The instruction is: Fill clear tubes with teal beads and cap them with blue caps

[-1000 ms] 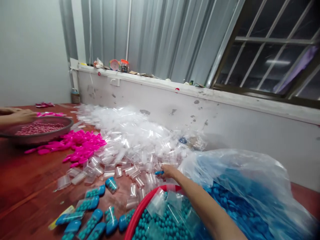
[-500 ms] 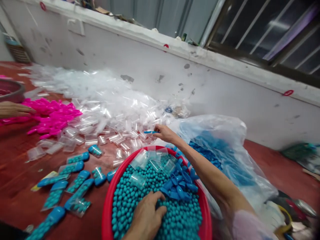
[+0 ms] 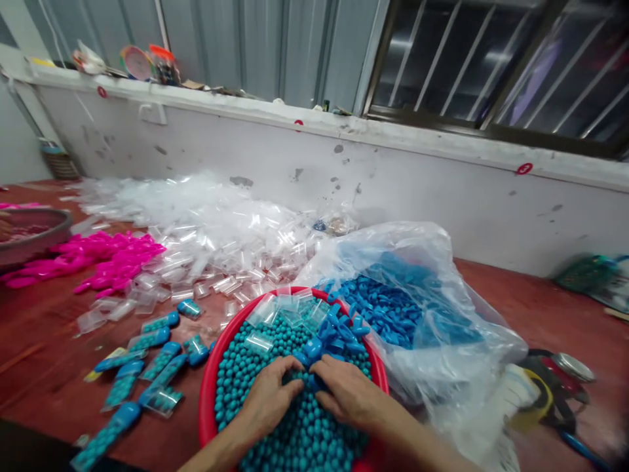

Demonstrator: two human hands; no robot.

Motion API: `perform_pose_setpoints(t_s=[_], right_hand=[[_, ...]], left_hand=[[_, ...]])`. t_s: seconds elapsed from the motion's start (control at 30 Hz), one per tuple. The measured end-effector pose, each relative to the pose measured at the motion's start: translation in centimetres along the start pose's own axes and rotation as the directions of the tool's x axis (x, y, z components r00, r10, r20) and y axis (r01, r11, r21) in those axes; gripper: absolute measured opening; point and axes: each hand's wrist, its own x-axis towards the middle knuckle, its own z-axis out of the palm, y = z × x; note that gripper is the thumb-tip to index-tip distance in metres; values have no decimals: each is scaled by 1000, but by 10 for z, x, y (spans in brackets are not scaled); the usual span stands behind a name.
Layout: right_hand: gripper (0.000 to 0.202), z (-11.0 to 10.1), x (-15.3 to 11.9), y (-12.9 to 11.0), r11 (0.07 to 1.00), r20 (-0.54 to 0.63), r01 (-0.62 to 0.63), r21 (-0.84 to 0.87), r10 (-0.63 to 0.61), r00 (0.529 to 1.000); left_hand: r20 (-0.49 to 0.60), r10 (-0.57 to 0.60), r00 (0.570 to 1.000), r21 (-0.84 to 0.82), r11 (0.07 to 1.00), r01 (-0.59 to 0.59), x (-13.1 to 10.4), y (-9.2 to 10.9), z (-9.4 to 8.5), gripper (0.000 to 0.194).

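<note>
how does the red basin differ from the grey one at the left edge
The red basin is vivid in colour, the grey basin dull. The red basin holds teal beads, the grey basin pinkish ones. The red basin sits near the bottom centre; the grey basin is farther off, partly cut by the picture's left edge. Both look round and hold small beads.

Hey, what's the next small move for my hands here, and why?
Perhaps dip the left hand for a few beads: it is low among them, the right hand is close beside it at the blue pieces, and the nearby clear packs hold similar beads and have blue ends.
</note>
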Motion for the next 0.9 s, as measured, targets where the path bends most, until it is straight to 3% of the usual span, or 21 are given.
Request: perform_pose_setpoints(t_s=[0.13, 0.23, 0.4, 0.5, 0.63, 0.77, 0.9], right_hand=[[14, 8, 4, -1, 995, -90, -41, 87, 49, 995], [19, 5, 5, -2, 991, -133, -128, 49, 133, 982], [28, 14, 16, 0, 979, -156, -195, -56, 185, 970], [34, 14, 19, 0, 987, -246, -141, 82, 157, 957], [36, 12, 21, -13, 967, -372, 36, 254, 64, 926], [37, 18, 14, -28, 960, -410, 95, 262, 22, 912], [33, 15, 6, -27, 899, -437, 142, 415, 60, 897]], left_hand=[[0, 3, 1000, -79, 997, -3, -4, 3, -12, 19], [-1, -10, 1000, -174, 985, 10, -5, -1, -19, 19], [54, -172, 984, -376, 909, 180, 0, -17, -16, 32], [81, -186, 979, -457, 866, 202, 0, -20, -11, 35], [160, -173, 972, -521, 821, 232, -5, -16, -7, 35], [87, -157, 984, -532, 827, 179, -11, -15, -8, 32], [131, -135, 982, -543, 819, 185, -13, -13, -8, 34]])
